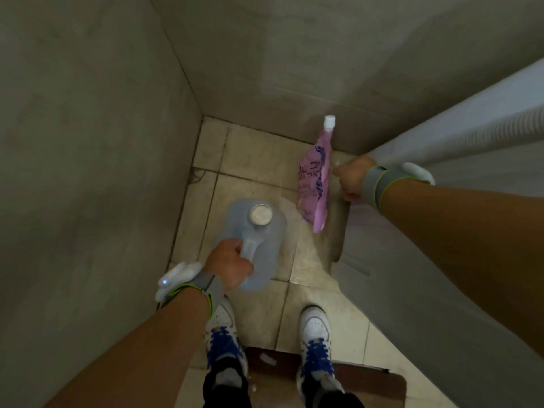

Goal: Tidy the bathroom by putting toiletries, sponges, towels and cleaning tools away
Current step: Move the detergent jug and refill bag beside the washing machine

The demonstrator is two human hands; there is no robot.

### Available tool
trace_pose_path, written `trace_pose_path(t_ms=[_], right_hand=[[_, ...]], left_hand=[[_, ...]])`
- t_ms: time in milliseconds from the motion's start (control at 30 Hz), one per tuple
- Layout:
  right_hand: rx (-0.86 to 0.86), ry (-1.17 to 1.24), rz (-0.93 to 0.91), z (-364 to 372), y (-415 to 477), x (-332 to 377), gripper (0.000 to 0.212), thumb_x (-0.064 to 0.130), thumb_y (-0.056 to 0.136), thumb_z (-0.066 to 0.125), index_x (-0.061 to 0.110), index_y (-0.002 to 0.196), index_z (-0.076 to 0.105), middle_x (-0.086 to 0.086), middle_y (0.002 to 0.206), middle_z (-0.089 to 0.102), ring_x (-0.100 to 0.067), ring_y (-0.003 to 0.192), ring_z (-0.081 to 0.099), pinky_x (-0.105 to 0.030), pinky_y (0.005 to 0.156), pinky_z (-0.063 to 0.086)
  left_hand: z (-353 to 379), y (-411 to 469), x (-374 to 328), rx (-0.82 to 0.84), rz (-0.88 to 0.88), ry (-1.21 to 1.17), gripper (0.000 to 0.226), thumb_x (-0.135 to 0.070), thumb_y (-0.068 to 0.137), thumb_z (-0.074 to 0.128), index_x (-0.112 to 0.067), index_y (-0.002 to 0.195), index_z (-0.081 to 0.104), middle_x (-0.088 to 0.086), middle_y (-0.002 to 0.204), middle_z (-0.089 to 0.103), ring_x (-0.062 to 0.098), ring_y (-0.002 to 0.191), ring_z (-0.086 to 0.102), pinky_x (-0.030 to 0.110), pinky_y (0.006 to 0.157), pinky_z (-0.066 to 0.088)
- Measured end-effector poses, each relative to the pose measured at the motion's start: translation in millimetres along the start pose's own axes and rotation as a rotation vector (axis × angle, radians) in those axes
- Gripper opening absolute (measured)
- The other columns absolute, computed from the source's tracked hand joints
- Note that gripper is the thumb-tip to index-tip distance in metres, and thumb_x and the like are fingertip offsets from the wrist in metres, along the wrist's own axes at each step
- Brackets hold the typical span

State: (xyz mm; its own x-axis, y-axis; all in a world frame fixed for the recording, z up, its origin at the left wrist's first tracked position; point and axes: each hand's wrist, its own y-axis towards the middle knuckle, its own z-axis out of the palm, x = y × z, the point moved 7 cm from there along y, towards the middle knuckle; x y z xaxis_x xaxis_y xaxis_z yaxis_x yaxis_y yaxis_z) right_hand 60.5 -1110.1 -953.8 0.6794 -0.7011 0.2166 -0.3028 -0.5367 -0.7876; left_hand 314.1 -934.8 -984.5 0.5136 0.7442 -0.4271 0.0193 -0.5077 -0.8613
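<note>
My left hand point(232, 263) grips the handle of a translucent pale-blue plastic jug point(265, 240) with a white cap, held low over the tiled floor. My right hand point(350, 179) holds the edge of a pink refill pouch point(313, 184) with dark blue print and a white screw cap on top; the fingers are hidden behind the pouch. The pouch stands near the corner where the wall meets a large white appliance. Both wrists wear grey bands with white devices.
Grey tiled walls close in on the left and behind. A large white appliance point(441, 231) with a ribbed hose point(482, 136) fills the right side. Beige floor tiles point(256, 160) lie between. My white-and-blue shoes point(315, 334) stand at a brown mat point(368, 378).
</note>
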Motion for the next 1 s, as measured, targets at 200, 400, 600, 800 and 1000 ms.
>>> trace_pose_path(t_ms=[200, 400, 600, 800, 1000], right_hand=[[0.001, -0.071, -0.072, 23.1, 13.4, 12.0, 0.019, 0.023, 0.087, 0.066, 0.010, 0.080, 0.055, -0.016, 0.104, 0.056, -0.028, 0.080, 0.059, -0.037, 0.077, 0.054], [-0.238, -0.324, -0.086, 7.9, 18.6, 13.5, 0.042, 0.024, 0.103, 0.040, -0.006, 0.130, 0.052, -0.023, 0.139, 0.050, -0.035, 0.131, 0.046, -0.038, 0.110, 0.036], [-0.397, -0.304, -0.027, -32.3, 15.4, 8.0, 0.033, 0.025, 0.097, 0.052, 0.001, 0.117, 0.063, -0.022, 0.126, 0.059, -0.037, 0.118, 0.055, -0.039, 0.094, 0.046], [-0.493, -0.256, -0.032, -40.3, 12.5, 9.4, 0.035, 0.029, 0.092, 0.057, -0.002, 0.105, 0.069, -0.023, 0.116, 0.065, -0.039, 0.109, 0.061, -0.039, 0.084, 0.048], [-0.541, -0.205, -0.027, -43.3, 16.1, 8.0, 0.034, 0.032, 0.092, 0.058, 0.002, 0.100, 0.071, -0.022, 0.111, 0.067, -0.038, 0.104, 0.064, -0.035, 0.080, 0.049]], left_hand=[[-12.5, 15.1, -3.1, -0.018, 0.055, -0.012, 0.033, 0.003, 0.072, 0.071, -0.016, 0.062, 0.047, 0.002, 0.064, 0.046, 0.022, 0.078, 0.050, 0.030, 0.069, 0.037], [-26.1, 28.9, 5.0, -0.057, 0.047, 0.060, 0.031, 0.000, 0.074, 0.072, -0.015, 0.065, 0.046, 0.006, 0.070, 0.049, 0.023, 0.079, 0.051, 0.029, 0.069, 0.039], [-36.9, 39.3, -28.5, -0.060, 0.051, 0.016, 0.025, -0.001, 0.072, 0.074, -0.011, 0.067, 0.051, 0.013, 0.080, 0.055, 0.026, 0.080, 0.055, 0.034, 0.071, 0.042], [-41.3, 65.7, -89.1, -0.070, 0.115, 0.044, 0.016, -0.007, 0.076, 0.072, -0.006, 0.084, 0.058, 0.015, 0.089, 0.057, 0.028, 0.089, 0.060, 0.041, 0.081, 0.050], [-45.1, 99.4, -145.0, -0.118, 0.132, -0.060, 0.031, -0.005, 0.079, 0.070, -0.017, 0.060, 0.048, 0.011, 0.086, 0.055, 0.019, 0.082, 0.052, 0.025, 0.070, 0.038]])
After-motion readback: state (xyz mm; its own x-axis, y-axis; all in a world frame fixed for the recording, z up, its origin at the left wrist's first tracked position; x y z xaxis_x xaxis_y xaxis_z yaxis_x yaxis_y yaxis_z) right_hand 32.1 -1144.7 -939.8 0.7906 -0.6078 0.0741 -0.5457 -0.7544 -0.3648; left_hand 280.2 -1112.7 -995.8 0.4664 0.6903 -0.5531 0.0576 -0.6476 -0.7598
